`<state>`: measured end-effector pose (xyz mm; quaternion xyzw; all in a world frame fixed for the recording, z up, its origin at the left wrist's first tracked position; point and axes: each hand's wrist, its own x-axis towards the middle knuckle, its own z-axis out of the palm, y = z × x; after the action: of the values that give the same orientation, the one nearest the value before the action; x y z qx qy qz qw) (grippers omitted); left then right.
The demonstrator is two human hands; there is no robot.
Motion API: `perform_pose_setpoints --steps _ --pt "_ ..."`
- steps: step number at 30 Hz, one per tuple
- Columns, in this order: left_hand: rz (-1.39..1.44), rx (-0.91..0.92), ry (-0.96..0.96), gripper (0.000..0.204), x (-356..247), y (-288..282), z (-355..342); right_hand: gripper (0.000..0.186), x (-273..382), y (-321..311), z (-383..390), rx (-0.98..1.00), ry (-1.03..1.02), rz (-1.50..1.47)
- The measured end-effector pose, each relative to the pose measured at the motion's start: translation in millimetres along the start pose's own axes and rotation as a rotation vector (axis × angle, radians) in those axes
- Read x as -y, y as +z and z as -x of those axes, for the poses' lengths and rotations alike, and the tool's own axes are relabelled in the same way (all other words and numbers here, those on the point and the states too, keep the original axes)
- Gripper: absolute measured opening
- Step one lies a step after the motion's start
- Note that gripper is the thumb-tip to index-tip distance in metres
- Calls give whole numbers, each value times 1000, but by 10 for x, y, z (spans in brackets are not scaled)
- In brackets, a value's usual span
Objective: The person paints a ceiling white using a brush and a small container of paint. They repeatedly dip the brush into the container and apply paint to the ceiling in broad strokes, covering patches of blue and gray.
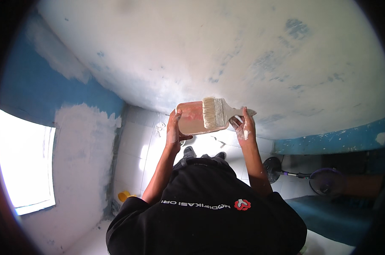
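a: item one, your left hand grasping the board in front of the wall.
b: item two, your right hand clenched on the brush; keep the bristles flat across the board.

wide pale-bristled brush lying flat across reddish, plaster-smeared board, wooden handle pointing right.

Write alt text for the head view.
A person's left hand holds a flat board while the right hand holds a wide brush against it. Behind them are a patchy white and blue wall and a bright window.
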<state>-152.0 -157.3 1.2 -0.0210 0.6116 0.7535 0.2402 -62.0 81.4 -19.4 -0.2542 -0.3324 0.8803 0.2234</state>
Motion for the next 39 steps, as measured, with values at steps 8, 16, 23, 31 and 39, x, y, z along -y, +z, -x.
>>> perform_pose_setpoints --steps 8,16,23,31,39 --pt "-69 -21 10 80 -89 28 -51 52 -400 -289 64 91 185 -364" --pt "-76 12 -9 85 34 22 -163 39 -242 -116 330 -21 196 -422" --pt "-54 33 6 82 81 128 -183 38 -446 -248 165 173 104 -538" --pt "-18 59 3 78 203 47 -301 28 -381 -155 96 161 164 -544" --pt "-31 38 0 80 171 117 -296 34 -350 -88 128 123 140 -471"
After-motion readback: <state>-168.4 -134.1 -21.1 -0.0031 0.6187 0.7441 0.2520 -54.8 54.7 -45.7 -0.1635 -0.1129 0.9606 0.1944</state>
